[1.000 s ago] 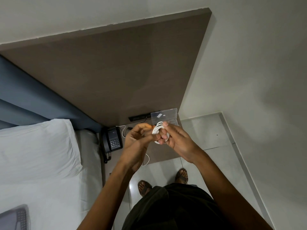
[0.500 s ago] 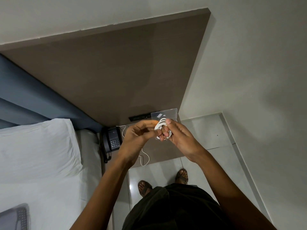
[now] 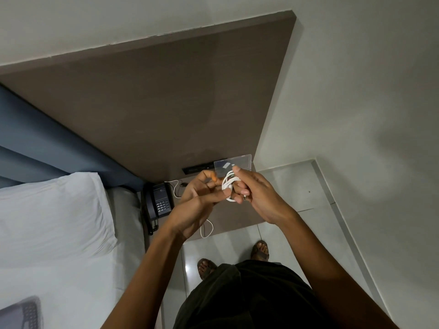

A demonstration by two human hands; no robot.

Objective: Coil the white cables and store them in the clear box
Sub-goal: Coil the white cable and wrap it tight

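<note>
A white cable coil (image 3: 230,186) of several loops is held between both hands above the bedside table. My right hand (image 3: 257,198) grips the coil with thumb on top and fingers wrapped through it. My left hand (image 3: 202,200) pinches the coil's left side. A loose white cable tail (image 3: 206,230) hangs below my left wrist. The clear box (image 3: 234,166) stands open at the table's back right corner, its lid up against the headboard panel, partly hidden behind my fingers. Another thin white cable (image 3: 175,186) lies on the table near the phone.
A black phone (image 3: 159,201) sits on the brown bedside table (image 3: 240,217). A white bed with a pillow (image 3: 47,214) lies to the left. A dark socket strip (image 3: 197,169) is on the brown wall panel. My sandalled feet (image 3: 260,250) stand on pale floor tiles.
Both hands have shifted slightly with the coil. My left hand has moved in closer against the coil, and the loose tail below it has shortened and swung.
</note>
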